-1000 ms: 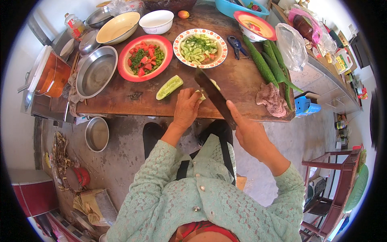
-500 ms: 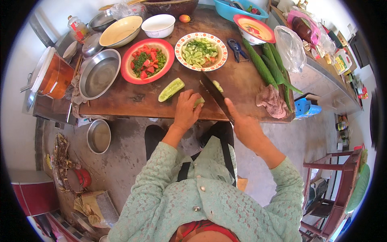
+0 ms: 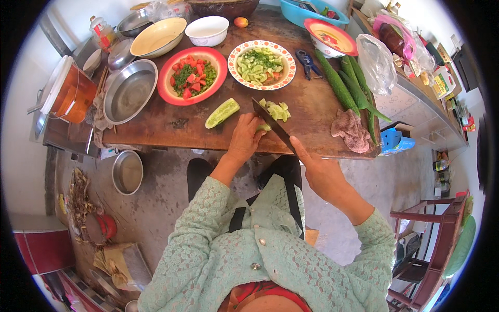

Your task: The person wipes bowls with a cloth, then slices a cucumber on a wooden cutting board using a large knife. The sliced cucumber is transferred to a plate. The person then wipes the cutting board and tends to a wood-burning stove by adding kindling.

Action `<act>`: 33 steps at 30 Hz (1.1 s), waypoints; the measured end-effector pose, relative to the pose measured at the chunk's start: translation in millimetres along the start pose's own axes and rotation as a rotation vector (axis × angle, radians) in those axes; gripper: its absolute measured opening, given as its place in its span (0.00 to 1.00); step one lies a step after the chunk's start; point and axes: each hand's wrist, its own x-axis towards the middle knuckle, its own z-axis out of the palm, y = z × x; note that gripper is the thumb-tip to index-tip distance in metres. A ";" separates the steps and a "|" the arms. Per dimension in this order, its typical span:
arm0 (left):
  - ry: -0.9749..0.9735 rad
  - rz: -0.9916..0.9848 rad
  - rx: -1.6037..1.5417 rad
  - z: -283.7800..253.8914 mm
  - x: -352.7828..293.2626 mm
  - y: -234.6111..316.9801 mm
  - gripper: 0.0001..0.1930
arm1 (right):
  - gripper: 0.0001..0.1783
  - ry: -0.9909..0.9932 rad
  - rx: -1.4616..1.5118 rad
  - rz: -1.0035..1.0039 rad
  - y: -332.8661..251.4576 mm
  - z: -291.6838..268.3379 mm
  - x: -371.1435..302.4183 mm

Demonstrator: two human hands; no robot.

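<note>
My right hand [image 3: 318,169] grips the handle of a dark-bladed kitchen knife [image 3: 274,125]. Its blade slants up and left over the wooden table [image 3: 171,127]. Against the blade's left side, my left hand [image 3: 245,136] closes its fingers on a small piece of cucumber [image 3: 264,127], mostly covered by the fingers. Right of the blade lies a small heap of pale cucumber pieces [image 3: 277,111]. A halved cucumber [image 3: 222,113], cut face up, rests left of my left hand. Farther back stands a patterned plate [image 3: 291,65] of chopped cucumber and greens.
A red-rimmed plate [image 3: 165,92] of cut tomato and greens sits at left, beside a metal basin [image 3: 107,106]. Whole cucumbers [image 3: 338,83], a peeler-like dark blue tool [image 3: 308,64] and a crumpled cloth [image 3: 350,131] lie at right. The table's near edge runs before me.
The knife has shifted slightly left, closer to my left hand's fingers. More cut cucumber pieces now lie right of the blade. My left hand has moved slightly right.
</note>
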 end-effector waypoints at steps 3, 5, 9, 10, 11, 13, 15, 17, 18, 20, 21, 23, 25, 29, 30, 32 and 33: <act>-0.010 0.005 0.013 -0.6 0.8 0.9 0.17 | 0.49 -0.034 -0.041 0.004 3.6 13.7 1.8; -0.019 -0.013 0.020 -1.9 1.0 1.5 0.17 | 0.50 -0.040 -0.002 0.018 5.8 16.8 5.7; 0.037 0.048 0.030 -3.2 -0.3 0.6 0.16 | 0.51 -0.096 0.128 0.120 13.7 8.5 12.6; 0.045 0.070 0.060 -5.1 -0.1 2.7 0.15 | 0.51 -0.151 0.146 0.176 14.7 4.5 12.1; 0.052 0.092 0.089 -6.5 0.2 4.6 0.15 | 0.51 -0.147 0.143 0.195 12.8 -0.6 11.5; 0.050 0.065 0.078 -6.8 -0.2 4.5 0.15 | 0.51 -0.140 0.142 0.231 6.9 -12.0 8.8; 0.039 0.040 0.084 -6.0 -1.0 4.0 0.15 | 0.50 -0.086 0.164 0.171 -0.7 -18.2 7.6; 0.021 0.017 0.108 -5.5 -2.3 3.6 0.15 | 0.50 -0.071 0.171 0.134 -5.7 -16.1 5.4; 0.022 0.025 0.107 -5.6 -1.9 4.1 0.15 | 0.50 -0.087 0.164 0.127 -7.8 -14.4 3.9; 0.025 0.041 0.108 -6.1 -1.4 5.0 0.15 | 0.50 -0.113 0.124 0.139 -12.0 -7.6 -0.4; 0.021 0.038 0.104 -6.0 -1.1 5.1 0.15 | 0.49 -0.121 0.091 0.157 -13.5 -1.0 -2.6; 0.014 0.033 0.099 -5.7 -1.0 5.7 0.15 | 0.49 -0.151 0.029 0.173 -17.1 9.1 -2.9; 0.018 0.019 0.095 -5.9 0.0 7.0 0.15 | 0.50 -0.192 -0.029 0.171 -20.2 16.3 -1.2; 0.011 0.027 0.102 -6.3 0.5 8.6 0.15 | 0.50 -0.052 0.013 0.133 -8.5 26.0 6.4; 0.014 0.025 0.102 -7.2 -0.9 6.9 0.15 | 0.51 -0.065 0.058 0.139 -2.1 17.9 12.2; 0.020 0.026 0.094 -5.7 -2.4 2.7 0.16 | 0.51 -0.096 0.074 0.171 1.4 1.7 18.0; 0.038 0.024 0.080 -5.0 -3.2 1.6 0.16 | 0.51 -0.114 0.050 0.194 0.1 -4.9 19.5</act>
